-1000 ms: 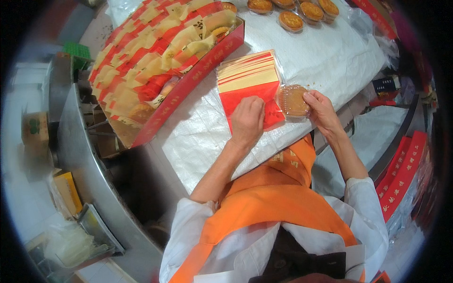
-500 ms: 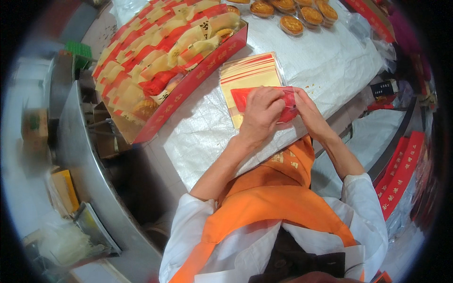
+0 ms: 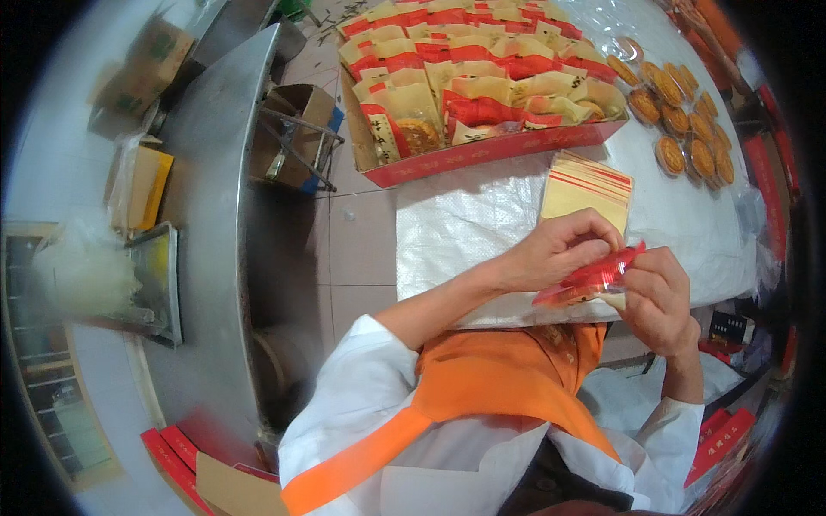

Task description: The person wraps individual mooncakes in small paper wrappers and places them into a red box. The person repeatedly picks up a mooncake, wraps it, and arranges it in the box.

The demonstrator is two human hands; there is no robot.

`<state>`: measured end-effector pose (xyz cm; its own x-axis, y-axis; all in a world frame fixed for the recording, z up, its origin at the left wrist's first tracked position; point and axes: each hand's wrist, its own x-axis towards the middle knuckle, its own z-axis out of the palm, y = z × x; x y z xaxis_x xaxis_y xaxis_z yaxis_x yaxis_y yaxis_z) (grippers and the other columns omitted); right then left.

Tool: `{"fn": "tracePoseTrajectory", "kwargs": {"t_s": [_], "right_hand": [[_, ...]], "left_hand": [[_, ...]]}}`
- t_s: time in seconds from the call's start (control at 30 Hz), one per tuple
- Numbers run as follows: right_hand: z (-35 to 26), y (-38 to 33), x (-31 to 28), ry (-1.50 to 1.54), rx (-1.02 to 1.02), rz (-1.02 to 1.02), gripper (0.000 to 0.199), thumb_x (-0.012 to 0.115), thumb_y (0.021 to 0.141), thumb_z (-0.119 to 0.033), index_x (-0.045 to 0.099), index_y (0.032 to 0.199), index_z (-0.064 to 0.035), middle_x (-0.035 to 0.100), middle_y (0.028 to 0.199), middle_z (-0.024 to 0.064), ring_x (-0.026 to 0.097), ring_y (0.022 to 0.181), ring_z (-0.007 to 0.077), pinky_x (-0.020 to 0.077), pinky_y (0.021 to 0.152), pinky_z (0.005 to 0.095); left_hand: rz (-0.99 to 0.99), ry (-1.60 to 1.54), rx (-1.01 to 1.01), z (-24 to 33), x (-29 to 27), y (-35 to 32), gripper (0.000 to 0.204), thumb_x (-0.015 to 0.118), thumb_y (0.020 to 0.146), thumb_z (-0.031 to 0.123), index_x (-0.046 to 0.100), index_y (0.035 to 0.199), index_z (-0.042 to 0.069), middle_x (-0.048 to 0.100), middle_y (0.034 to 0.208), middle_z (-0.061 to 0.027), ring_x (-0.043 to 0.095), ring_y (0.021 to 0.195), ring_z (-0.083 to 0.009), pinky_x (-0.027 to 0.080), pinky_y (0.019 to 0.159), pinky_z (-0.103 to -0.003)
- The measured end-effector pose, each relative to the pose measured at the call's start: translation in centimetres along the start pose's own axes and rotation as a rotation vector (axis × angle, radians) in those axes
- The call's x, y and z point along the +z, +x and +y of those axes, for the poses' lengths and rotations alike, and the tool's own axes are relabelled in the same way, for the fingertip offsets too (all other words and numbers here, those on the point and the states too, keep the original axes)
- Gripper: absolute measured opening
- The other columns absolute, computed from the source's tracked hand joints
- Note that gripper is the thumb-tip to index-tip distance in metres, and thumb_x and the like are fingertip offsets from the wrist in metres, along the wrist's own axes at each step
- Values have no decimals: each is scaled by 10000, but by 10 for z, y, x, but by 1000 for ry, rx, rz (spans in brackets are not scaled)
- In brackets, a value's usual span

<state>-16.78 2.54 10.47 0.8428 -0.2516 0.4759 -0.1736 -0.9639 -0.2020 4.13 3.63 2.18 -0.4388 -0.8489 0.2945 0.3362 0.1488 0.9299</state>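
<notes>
A shiny red and cream packaging bag (image 3: 589, 279) is held up between my hands, creased and tilted, above the near edge of the white-covered table. My left hand (image 3: 559, 249) pinches its upper edge with curled fingers. At its right end, my right hand (image 3: 656, 297) is closed round the bag. Whether something lies inside the bag cannot be made out. Just beyond my left hand lies a stack of flat cream and red bags (image 3: 587, 196). Farther right are several round golden-brown pastries (image 3: 675, 120), in clear plastic where it shows.
A red cardboard box (image 3: 508, 153) full of bagged pastries stands at the far side. White woven sheeting (image 3: 465, 224) covers the table. A metal counter (image 3: 206, 232) runs along the left. More red boxes (image 3: 721, 443) lie low at the right. Another person's arm (image 3: 710, 34) shows at the far right.
The red bag has come off the stack toward me, from flat to tilted and creased. My right hand has closed round its end. The whole view has turned.
</notes>
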Motion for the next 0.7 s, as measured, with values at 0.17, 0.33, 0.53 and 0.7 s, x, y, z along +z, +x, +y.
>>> {"fn": "tracePoseTrajectory", "kwargs": {"t_s": [0.17, 0.33, 0.53, 0.7], "right_hand": [[9, 25, 4, 85, 153, -10, 259, 689, 740, -12, 603, 982, -48, 631, 850, 99, 583, 692, 295, 441, 592, 386], [29, 81, 6, -24, 128, -70, 200, 686, 770, -32, 609, 954, -29, 615, 837, 99, 579, 688, 264, 445, 587, 369], [59, 179, 36, -73, -74, 235, 227, 684, 764, -57, 558, 952, -44, 558, 791, 100, 572, 709, 278, 470, 601, 375], [74, 230, 78, -147, -218, 290, 195, 656, 778, -115, 539, 932, -90, 582, 802, 52, 591, 770, 229, 500, 621, 341]], "left_hand": [[441, 947, 202, 74, -109, -40, 347, 650, 865, 61, 556, 1199, 81, 511, 1267, -114, 592, 999, -184, 533, 808, -298], [345, 1624, -299, 108, -199, -50, 418, 700, 835, 152, 541, 1220, 123, 520, 1229, -152, 600, 1005, -303, 515, 827, -381], [32, 1562, -394, 99, -234, -38, 250, 669, 835, 182, 595, 1058, 97, 583, 1042, -122, 598, 943, -360, 492, 753, -430], [314, 1316, -115, 92, -229, -53, 187, 646, 799, 95, 580, 969, 54, 581, 952, -135, 580, 919, -376, 474, 723, -434]]}}
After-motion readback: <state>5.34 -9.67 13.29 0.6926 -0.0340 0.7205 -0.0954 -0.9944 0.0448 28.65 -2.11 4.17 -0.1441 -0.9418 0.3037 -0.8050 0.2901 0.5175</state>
